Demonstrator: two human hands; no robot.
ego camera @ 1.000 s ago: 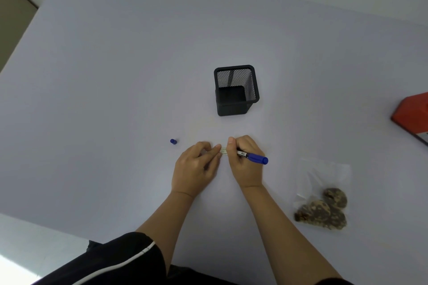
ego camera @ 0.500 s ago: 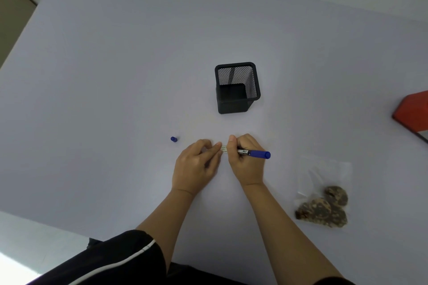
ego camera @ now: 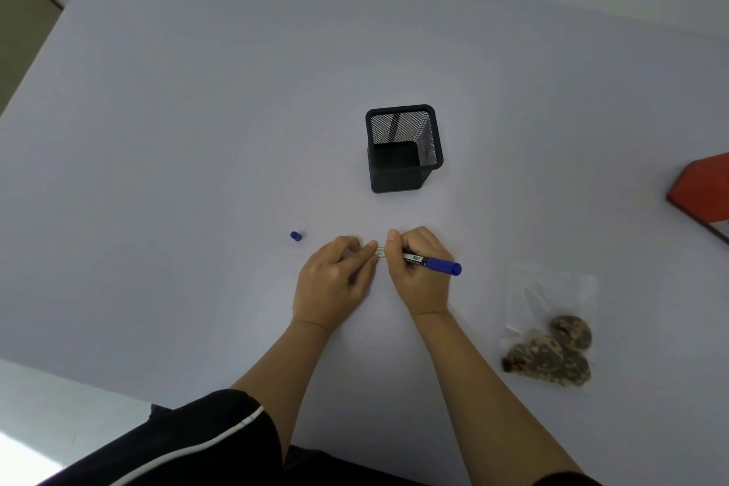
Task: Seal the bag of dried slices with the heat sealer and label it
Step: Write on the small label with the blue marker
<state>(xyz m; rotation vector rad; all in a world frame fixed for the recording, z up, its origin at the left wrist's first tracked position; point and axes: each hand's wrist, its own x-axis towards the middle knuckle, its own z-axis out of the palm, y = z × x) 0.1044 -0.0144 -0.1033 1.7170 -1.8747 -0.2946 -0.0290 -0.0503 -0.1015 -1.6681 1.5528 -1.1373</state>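
Note:
My right hand (ego camera: 418,268) grips a blue marker pen (ego camera: 432,262), its tip down on a small white label (ego camera: 381,252) that shows between my two hands. My left hand (ego camera: 335,282) lies on the table just left of it, its fingertips holding the label down. The pen's blue cap (ego camera: 296,236) lies apart on the table to the left. A clear plastic bag (ego camera: 552,327) with dark dried slices (ego camera: 550,355) in its lower part lies flat to the right of my right forearm.
A black square mesh pen holder (ego camera: 404,148) stands on the pale table (ego camera: 197,130) just beyond my hands. A red box-shaped object (ego camera: 704,193) is cut off at the right edge. The table's near edge runs at lower left.
The pen's rear end has swung slightly in my right hand as it moves over the label. Both hands stay in place.

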